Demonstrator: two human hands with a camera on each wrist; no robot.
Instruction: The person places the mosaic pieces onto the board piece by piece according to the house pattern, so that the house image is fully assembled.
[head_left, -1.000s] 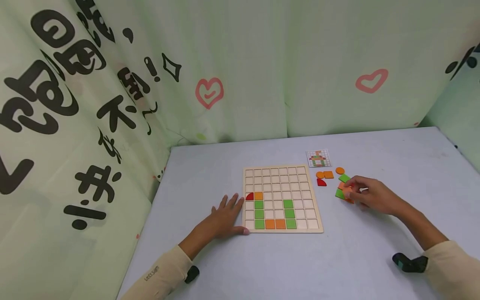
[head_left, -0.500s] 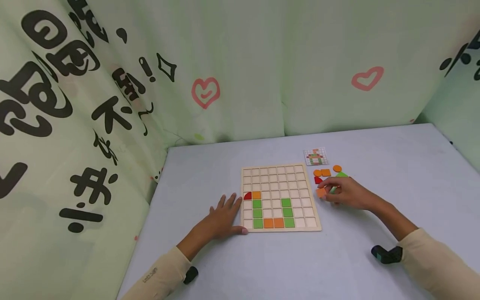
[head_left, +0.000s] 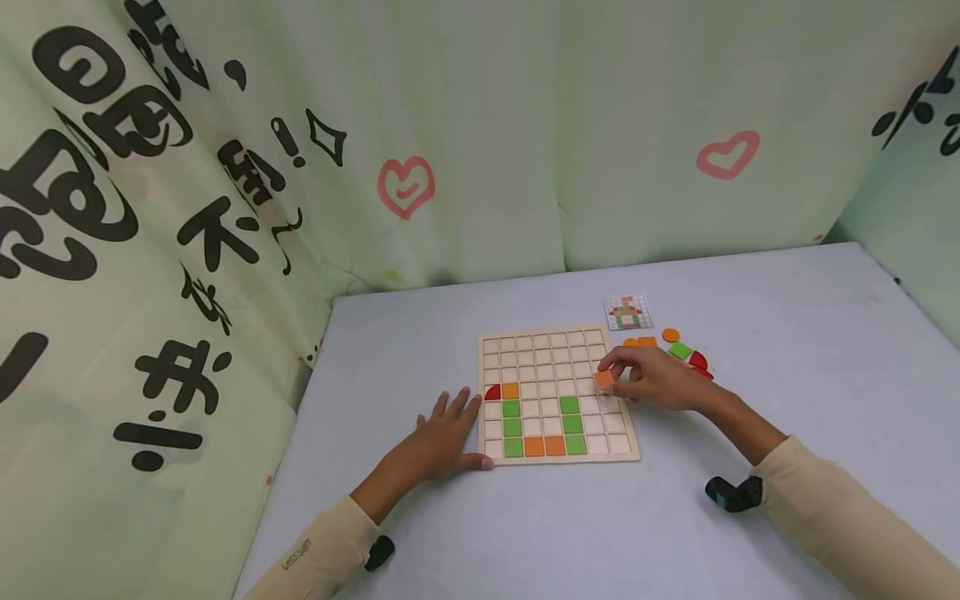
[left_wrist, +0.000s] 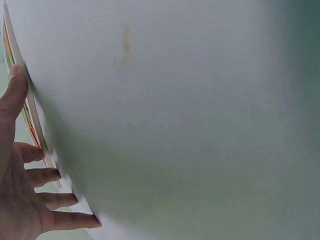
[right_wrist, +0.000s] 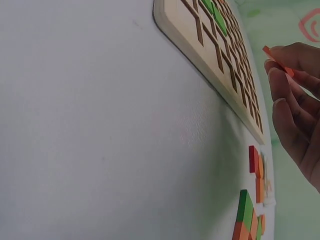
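Note:
My right hand (head_left: 660, 379) pinches an orange square tile (head_left: 604, 379) between thumb and fingers, over the right side of the wooden grid board (head_left: 547, 364). In the right wrist view the orange tile is seen nearly edge-on at the fingertips. My left hand (head_left: 442, 437) lies with spread fingers at the board's left edge, its thumb touching the lower left corner. Set in the board are a red quarter-circle (head_left: 492, 392), an orange square beside it (head_left: 510, 391), two columns of green squares (head_left: 512, 427), and two orange squares (head_left: 543, 447) in the bottom row.
A small pattern card (head_left: 628, 312) lies behind the board's right corner. Loose pieces lie right of the board: an orange circle (head_left: 671, 335), a green square (head_left: 680, 350), red pieces (head_left: 698, 360) and others partly behind my right hand. A curtain (head_left: 480, 125) hangs behind the table.
My right hand has picked the orange square from the loose pieces and carried it left over the board. My left hand stays at the board's edge. The head view has shifted slightly.

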